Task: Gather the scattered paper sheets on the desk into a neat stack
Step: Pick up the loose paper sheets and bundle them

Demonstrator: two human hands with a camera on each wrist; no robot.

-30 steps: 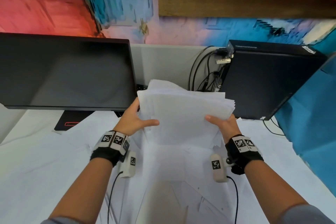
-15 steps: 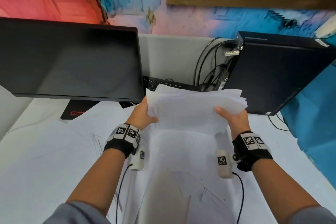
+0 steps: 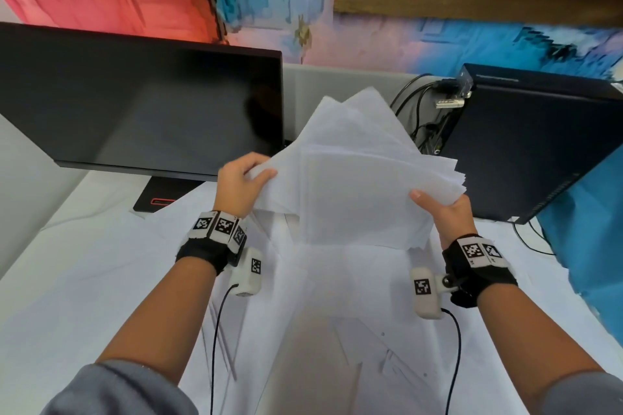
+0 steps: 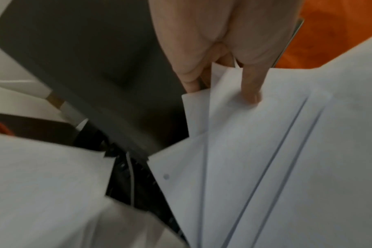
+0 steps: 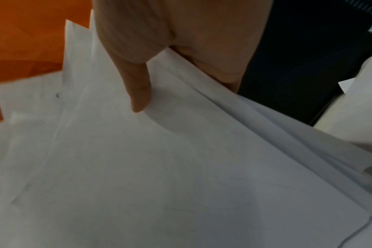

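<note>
While bundle was level between both hands half a sec ago, now it's tilted, far corners fanned up. Left to right: monitor [image 3: 141, 104] same spot; left hand [image 3: 241, 187] shifted onto near-left corner, thumb on top pinching sheets; stack [image 3: 364, 185] held in air over desk [image 3: 84, 280], edges way out of line; right hand [image 3: 445, 216] pinching right edge, thumb on top. Guessing squaring-up tap comes next. More sheets flat on desk, so not done.
</note>
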